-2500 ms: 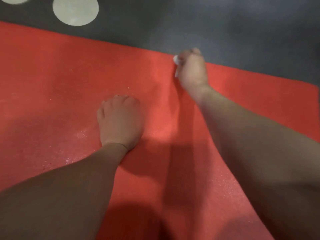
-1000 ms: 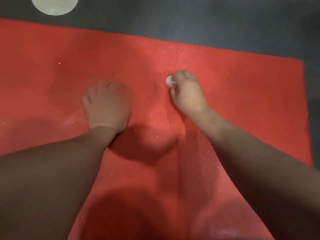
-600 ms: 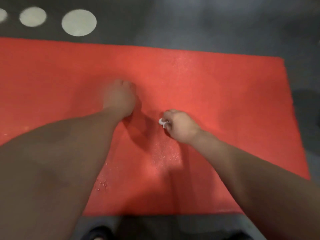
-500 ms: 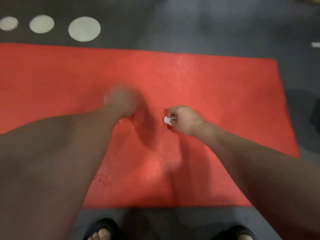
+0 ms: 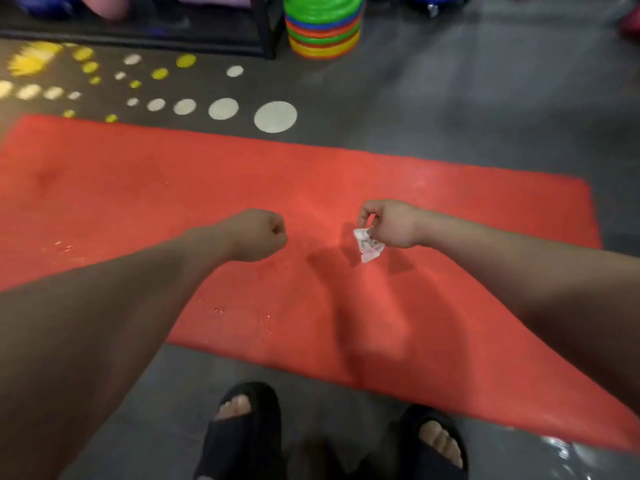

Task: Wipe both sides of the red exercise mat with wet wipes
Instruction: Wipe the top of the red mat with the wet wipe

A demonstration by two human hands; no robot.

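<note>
We've lifted off the mat (image 5: 138, 188), right grip (image 5: 391, 223) pinching the wipe (image 5: 369, 245), left grip (image 5: 256, 233) fisted empty; this side seems done.

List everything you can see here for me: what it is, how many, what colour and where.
exercise mat: one, red, flat on the floor, across the middle.
wet wipe: one, white, crumpled, hanging above the mat's middle.
water droplets: several, clear, on the mat's left part.
floor dots: many, white and yellow, beyond the mat's far edge, left.
stacked discs: one pile, green, blue, orange, red, yellow, top centre.
frame: one, black, top left beside the discs.
floor: grey, all round.
sandals: two, black, on the feet, bottom centre.
left hand: one, a fist holding nothing, over the mat.
right hand: one, pinches the wipe.
</note>
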